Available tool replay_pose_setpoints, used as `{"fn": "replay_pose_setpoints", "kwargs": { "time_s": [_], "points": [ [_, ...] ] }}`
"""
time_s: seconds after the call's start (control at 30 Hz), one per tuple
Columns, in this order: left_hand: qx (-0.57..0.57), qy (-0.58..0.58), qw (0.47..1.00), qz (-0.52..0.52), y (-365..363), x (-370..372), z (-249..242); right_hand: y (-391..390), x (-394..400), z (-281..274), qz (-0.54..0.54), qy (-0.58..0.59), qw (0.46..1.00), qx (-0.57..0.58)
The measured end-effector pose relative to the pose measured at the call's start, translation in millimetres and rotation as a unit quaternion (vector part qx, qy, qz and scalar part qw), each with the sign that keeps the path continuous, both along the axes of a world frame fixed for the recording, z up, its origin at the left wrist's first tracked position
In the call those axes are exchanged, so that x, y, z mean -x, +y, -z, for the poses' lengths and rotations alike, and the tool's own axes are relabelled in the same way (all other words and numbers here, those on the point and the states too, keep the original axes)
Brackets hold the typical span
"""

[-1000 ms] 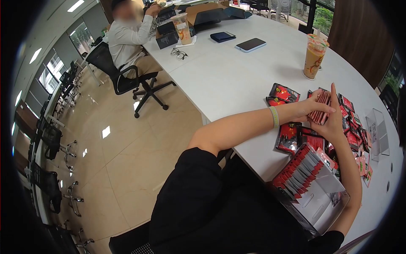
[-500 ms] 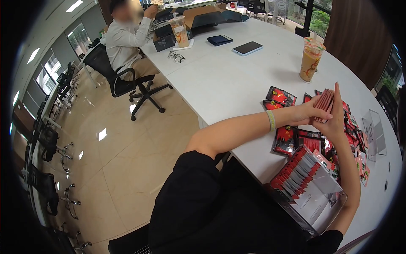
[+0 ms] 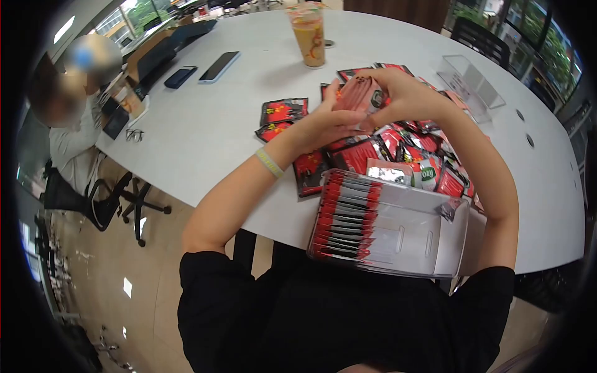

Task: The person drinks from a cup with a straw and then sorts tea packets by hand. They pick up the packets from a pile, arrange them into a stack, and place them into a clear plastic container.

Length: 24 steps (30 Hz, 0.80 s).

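Note:
A small stack of pinkish sachets (image 3: 359,97) is held between my two hands above the pile. My left hand (image 3: 333,123) supports it from the left and below, with the thumb along its near side. My right hand (image 3: 401,93) curves over the far and right side, its fingers closed around the stack. Underneath and around lie many loose red and black sachets (image 3: 357,155), some with pink and green printing. Nearer my body stands a clear plastic box (image 3: 429,233). A tight row of red and grey sachets (image 3: 348,217) fills its left part, and one small sachet lies at its far right corner.
Beyond the pile stands a drink cup (image 3: 309,40). A phone (image 3: 219,66), a dark wallet (image 3: 180,77) and glasses (image 3: 134,135) lie to the left. A clear acrylic stand (image 3: 472,90) is at the right. Another person sits at the table's left edge.
My view has turned to the right, so the table and box sit further left. The sachet stack, earlier upright between my palms, is now tilted, with my right hand wrapped over it.

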<state>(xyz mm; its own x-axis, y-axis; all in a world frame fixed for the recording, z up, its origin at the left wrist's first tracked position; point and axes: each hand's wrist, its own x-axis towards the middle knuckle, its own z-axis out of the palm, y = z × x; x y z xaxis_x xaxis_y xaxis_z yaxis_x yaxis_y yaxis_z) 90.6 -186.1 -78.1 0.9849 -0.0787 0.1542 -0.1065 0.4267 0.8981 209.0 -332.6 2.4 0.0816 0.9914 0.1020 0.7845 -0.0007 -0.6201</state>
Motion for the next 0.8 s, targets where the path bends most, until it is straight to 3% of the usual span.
{"fn": "replay_pose_setpoints", "kwargs": {
  "time_s": [0.07,0.2,0.3,0.4,0.47,0.53,0.57,0.67,0.8],
  "points": [
    [-0.013,-0.011,1.0,-0.006,-4.0,2.4,-3.1,0.7,1.3,5.5,-0.039,0.031,0.995,-0.081],
    [-0.035,-0.05,0.998,-0.017,-10.9,9.9,-14.0,-9.7,17.3,-1.2,-0.005,0.027,0.992,-0.122],
    [-0.035,-0.096,0.995,-0.002,-12.3,8.2,-11.5,-33.3,39.2,-21.9,0.06,-0.046,0.99,-0.115],
    [0.008,-0.121,0.992,0.044,-15.9,6.6,-14.1,-68.3,42.4,-30.7,0.095,-0.003,0.988,-0.126],
    [-0.066,-0.109,0.992,0.024,-19.5,8.4,-16.7,-96.2,53.5,-32.0,0.126,0.019,0.981,-0.144],
    [-0.058,-0.099,0.993,0.033,-20.3,4.3,-11.3,-120.3,69.3,-27.7,0.15,0.037,0.979,-0.13],
    [-0.052,-0.088,0.994,0.04,-21.7,2.6,-9.0,-126.1,80.7,-28.3,0.11,-0.085,0.986,-0.094],
    [-0.064,-0.056,0.995,0.047,-29.3,3.6,-3.8,-132.4,107.5,-9.8,0.079,-0.054,0.995,-0.015],
    [-0.027,-0.041,0.994,0.1,-35.6,1.6,8.5,-123.8,119.9,20.4,0.105,-0.2,0.974,0.017]
  ]
}}
